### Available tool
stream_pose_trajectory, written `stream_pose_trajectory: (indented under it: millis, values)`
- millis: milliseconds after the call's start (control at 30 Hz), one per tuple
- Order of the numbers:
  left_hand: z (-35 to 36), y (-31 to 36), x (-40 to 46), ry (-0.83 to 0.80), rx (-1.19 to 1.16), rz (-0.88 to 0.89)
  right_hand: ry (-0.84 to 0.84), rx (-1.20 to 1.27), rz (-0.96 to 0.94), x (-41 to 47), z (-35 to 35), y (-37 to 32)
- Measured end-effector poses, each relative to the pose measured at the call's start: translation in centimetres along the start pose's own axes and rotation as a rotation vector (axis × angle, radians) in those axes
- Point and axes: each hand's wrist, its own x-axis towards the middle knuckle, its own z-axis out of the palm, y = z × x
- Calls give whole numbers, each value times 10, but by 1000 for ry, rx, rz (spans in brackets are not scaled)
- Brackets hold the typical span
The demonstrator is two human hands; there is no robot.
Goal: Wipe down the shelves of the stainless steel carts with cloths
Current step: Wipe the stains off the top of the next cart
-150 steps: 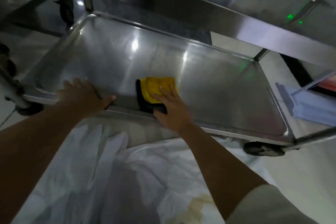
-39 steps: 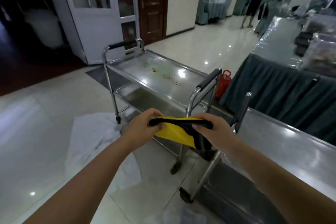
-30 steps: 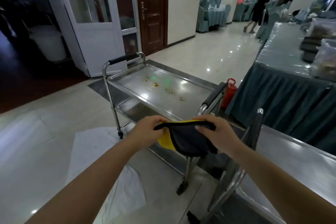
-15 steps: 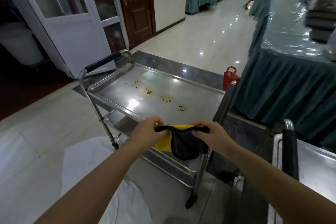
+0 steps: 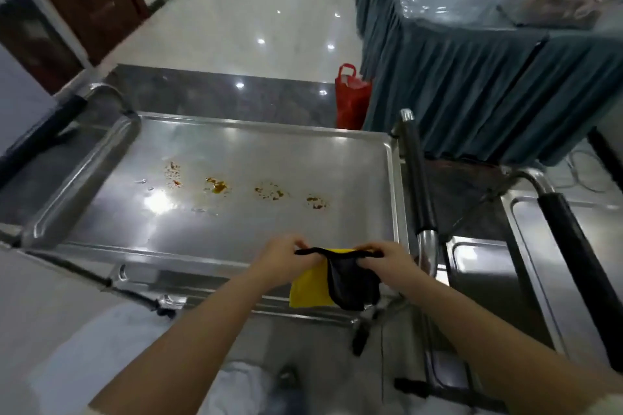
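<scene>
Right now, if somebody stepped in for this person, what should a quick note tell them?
Left hand and right hand each pinch the top edge of the yellow-and-black cloth, stretched between them above the near rim of the cart's top shelf.
Done: nothing visible on this shelf.
Left: a row of orange-brown stains across its middle, and the second cart on the right.

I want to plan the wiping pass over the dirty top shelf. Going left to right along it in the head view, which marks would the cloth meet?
Water droplets → speckled red-brown stain → yellow-orange blob → scattered brown stain → small brown stain, nearest the shelf's right rim.
</scene>
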Motion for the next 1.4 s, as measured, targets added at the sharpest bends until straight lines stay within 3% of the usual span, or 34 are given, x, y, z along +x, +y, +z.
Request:
stream_pose_trajectory:
  millis: [100,200,267,333,433,533,667,800,967,1100,1400]
  values:
    - [7,-8,35,-99,-12,-24,154,19,77,17,16,8]
    - [17,-11,62,-87,-28,-32,279,-68,103,29,23,13]
    - [22,-11,73,-75,-17,-10,332,-264,20,29,29,14]
    - [25,-19,81,-69,93,50,372,-618,-140,26,39,15]
    - [23,-42,82,16,282,198,349,-972,-337,19,65,12]
    - [18,-72,80,95,408,224,172,-1177,-331,20,86,17]
    - [15,-98,78,28,559,145,21,-1108,-190,30,94,43]
    - [16,-104,74,11,688,131,-20,-1143,-202,29,98,47]
    - [12,-103,72,37,898,177,-35,-1191,-192,36,92,50]
    - [2,-92,76,16,976,108,-47,-1132,-165,56,78,51]
    - [-14,-55,98,-157,1045,38,-14,-1095,-171,134,30,36]
